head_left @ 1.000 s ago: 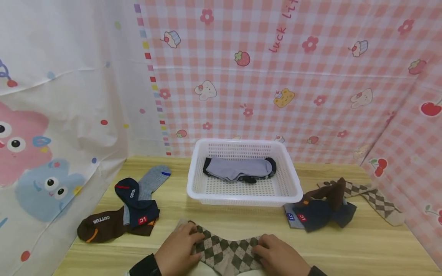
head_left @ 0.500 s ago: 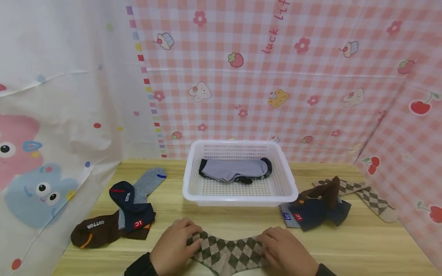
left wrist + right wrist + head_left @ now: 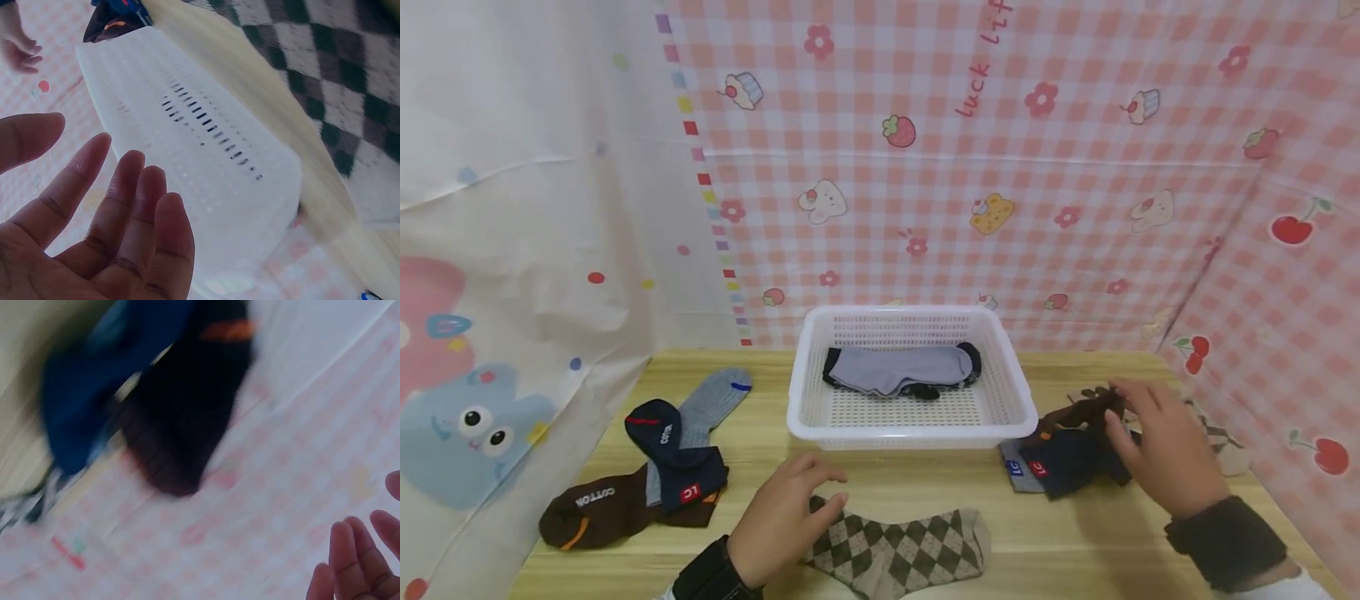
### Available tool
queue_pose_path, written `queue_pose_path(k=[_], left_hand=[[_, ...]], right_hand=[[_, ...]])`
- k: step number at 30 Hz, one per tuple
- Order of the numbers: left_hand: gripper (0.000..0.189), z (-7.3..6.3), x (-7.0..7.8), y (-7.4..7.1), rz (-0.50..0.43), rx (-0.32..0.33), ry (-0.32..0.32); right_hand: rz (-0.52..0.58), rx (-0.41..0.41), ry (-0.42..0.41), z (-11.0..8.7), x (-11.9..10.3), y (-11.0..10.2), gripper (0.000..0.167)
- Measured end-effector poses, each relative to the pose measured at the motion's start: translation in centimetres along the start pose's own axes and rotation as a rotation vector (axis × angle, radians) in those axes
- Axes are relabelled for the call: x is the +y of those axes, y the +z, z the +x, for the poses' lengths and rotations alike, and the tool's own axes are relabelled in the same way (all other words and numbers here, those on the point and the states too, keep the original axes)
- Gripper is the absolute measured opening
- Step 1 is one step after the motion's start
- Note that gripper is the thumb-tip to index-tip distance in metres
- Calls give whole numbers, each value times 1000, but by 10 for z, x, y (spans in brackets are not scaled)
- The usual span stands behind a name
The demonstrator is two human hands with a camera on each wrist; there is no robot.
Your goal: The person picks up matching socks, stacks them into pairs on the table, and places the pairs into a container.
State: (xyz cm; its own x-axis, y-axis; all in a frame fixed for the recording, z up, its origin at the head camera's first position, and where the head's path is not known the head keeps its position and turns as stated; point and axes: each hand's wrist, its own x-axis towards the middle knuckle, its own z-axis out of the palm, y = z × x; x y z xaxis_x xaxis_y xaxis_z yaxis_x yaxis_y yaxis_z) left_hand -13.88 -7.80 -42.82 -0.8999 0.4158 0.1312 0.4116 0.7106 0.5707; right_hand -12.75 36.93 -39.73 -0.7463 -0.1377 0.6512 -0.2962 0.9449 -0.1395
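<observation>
A beige-and-dark argyle sock lies flat at the front middle of the table. My left hand is over its left end, fingers spread and slightly bent; the left wrist view shows nothing held. Whether it touches the sock is hard to tell. Over at the right pile hovers my right hand, beside a bunched brown sock. In the right wrist view its fingers are extended, apart from the blurred socks. A navy sock and a grey sock lie beneath the brown one.
Behind the hands stands a white basket with grey-lavender socks and black ones in it. On the left lie brown, navy and grey socks. Another argyle sock is partly hidden behind my right hand.
My right hand has left the argyle sock's right end and moved right to the sock pile. My left hand has loosened its fingers at the left end. The head view shifted slightly.
</observation>
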Motion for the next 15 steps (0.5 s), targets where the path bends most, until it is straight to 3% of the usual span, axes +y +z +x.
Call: queue_pose_path(k=[8,15], left_hand=[[19,2,2,-1,-12,6,-19],[20,2,2,0,-41,9,-21]], right_hand=[[-88,-85,148,7,98,11,36],[-173,-251,155,2,157,42,37]])
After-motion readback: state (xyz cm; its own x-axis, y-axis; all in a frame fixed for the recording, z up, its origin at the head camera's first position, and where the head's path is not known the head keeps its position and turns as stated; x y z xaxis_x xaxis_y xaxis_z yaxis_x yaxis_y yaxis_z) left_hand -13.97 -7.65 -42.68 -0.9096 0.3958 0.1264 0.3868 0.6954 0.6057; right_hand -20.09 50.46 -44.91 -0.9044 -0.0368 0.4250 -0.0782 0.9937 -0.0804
